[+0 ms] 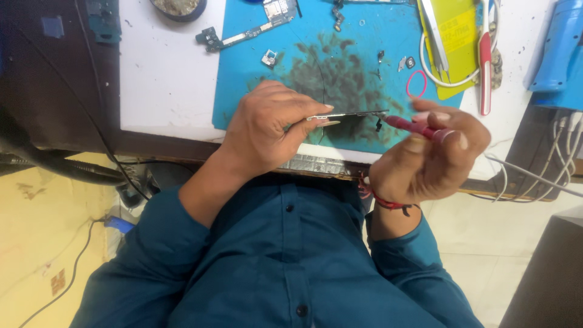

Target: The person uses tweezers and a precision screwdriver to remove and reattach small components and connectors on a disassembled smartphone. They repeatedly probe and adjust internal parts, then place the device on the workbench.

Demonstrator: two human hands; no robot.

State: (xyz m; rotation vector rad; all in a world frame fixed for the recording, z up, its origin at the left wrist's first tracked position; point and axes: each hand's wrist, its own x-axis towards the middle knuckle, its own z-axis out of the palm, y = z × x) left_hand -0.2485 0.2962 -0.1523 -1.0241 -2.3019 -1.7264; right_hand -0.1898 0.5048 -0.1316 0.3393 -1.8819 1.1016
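Observation:
My left hand (270, 124) pinches a thin, flat phone part (352, 114), held edge-on above the stained blue work mat (255, 67). My right hand (428, 155) grips a small red-handled tool (413, 126) whose tip touches the right end of that part. A red thread band circles my right wrist. Both hands hover near the front edge of the white bench, over my teal shirt.
On the mat lie a circuit board (243, 35), small metal parts (270, 58), a red ring (416, 84) and tweezers on a yellow sheet (452, 36). A red-handled tool (485, 67) and white cables lie to the right. A blue tool (559, 48) sits far right.

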